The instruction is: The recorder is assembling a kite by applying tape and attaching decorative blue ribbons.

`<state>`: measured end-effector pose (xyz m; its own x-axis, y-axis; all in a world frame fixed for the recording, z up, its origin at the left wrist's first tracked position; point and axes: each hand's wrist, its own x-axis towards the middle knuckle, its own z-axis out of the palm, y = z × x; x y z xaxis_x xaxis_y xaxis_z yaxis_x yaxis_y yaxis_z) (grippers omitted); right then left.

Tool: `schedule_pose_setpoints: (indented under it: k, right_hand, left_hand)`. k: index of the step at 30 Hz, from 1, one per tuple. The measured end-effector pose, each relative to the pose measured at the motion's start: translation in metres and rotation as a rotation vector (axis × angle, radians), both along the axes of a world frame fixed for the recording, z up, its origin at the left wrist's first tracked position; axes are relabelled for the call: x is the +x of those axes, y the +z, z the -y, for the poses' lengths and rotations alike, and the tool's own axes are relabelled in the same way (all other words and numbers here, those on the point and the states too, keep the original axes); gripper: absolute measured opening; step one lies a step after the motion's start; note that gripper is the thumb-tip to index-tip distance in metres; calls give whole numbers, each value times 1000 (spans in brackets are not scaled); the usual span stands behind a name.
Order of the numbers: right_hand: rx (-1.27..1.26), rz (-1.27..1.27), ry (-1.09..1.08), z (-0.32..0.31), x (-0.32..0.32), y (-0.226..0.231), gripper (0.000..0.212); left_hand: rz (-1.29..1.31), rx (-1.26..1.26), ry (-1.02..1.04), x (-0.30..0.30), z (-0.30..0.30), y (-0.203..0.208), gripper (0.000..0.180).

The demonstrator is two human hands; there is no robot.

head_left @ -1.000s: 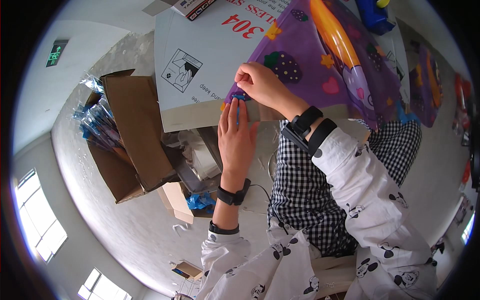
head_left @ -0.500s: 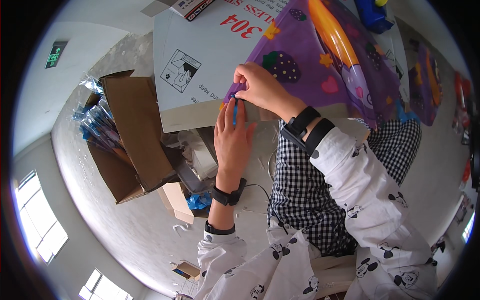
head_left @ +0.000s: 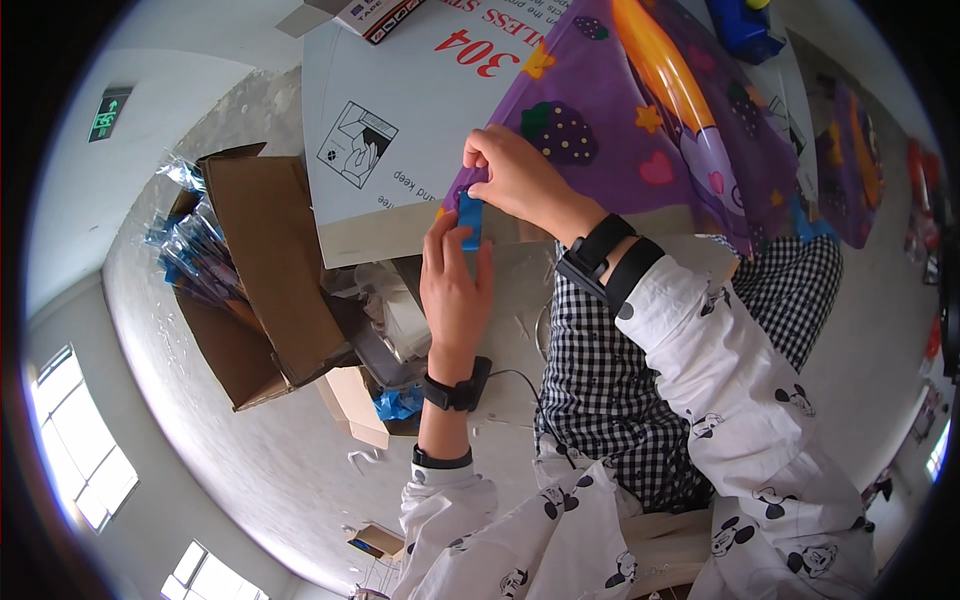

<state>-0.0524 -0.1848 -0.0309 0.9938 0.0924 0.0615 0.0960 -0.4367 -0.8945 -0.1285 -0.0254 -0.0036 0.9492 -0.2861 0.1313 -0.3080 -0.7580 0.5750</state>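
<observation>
A thin purple sheet (head_left: pixel 615 165), printed with stars, strawberries and a heart, lies over a white printed board, its narrow corner pointing at me. At that corner is a short, wide blue strip (head_left: pixel 470 222), smooth like tape or ribbon. The fingers of my left hand (head_left: pixel 455 285) close on the strip's left side, thumb near its lower end. My right hand (head_left: pixel 530 185) is bent over the corner, thumb pressed down at the strip's upper end and index finger curled. Under these fingertips the exact contact is hidden.
The white board (head_left: pixel 345 215) has a bare tan front edge above my lap. To the left stands an open brown carton (head_left: pixel 280 270) beside film-wrapped packets (head_left: pixel 205 250). At the back are a small box (head_left: pixel 375 15) and a blue device (head_left: pixel 745 35) with a yellow part.
My left hand has shifted slightly left and its fingers have bent. The blue strip, narrow before, now shows its broad face. My right hand has barely moved.
</observation>
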Motion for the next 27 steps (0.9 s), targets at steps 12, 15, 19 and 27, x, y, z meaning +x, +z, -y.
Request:
schedule_pose_setpoints:
  k: [12, 15, 19, 27]
  right_hand:
    - [-10, -15, -17, -1, 0, -2, 24]
    - [-6, 2, -24, -1, 0, -2, 24]
    - [-75, -103, -3, -1, 4, 8, 23]
    - [401, 154, -142, 175, 6, 122, 25]
  left_hand:
    - [93, 195, -77, -1, 14, -14, 49]
    - [114, 201, -63, -1, 15, -17, 48]
    - [193, 198, -32, -1, 19, -22, 47]
    - [170, 188, 9, -5, 19, -24, 45]
